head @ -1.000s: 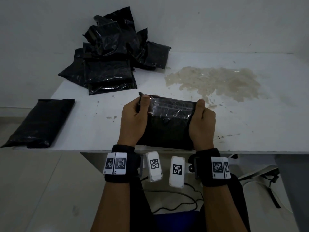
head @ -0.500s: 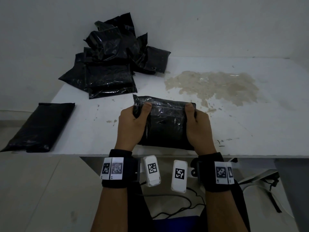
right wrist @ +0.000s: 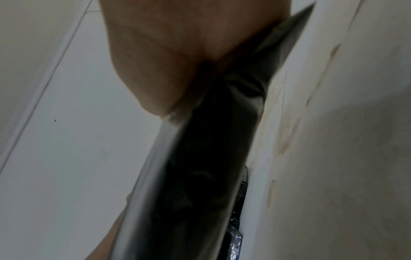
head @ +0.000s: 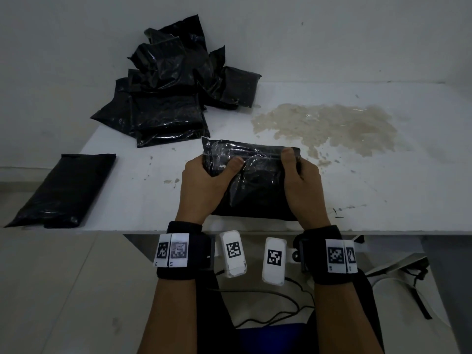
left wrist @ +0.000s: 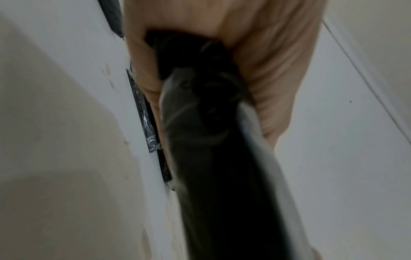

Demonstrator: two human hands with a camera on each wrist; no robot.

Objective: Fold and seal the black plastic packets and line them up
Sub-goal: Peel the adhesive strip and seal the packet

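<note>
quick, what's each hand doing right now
Left hand: grips the left side of the black packet, thumb on top.
Right hand: grips the packet's right side, thumb on top.

Packet on table at near edge, between left hand and right hand. Heap of packets behind, to left. Single packet at left corner. Stain behind, right.

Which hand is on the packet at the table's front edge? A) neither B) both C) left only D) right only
B: the left hand and right hand each grip one end of the packet, thumbs pressing on its top face.
</note>
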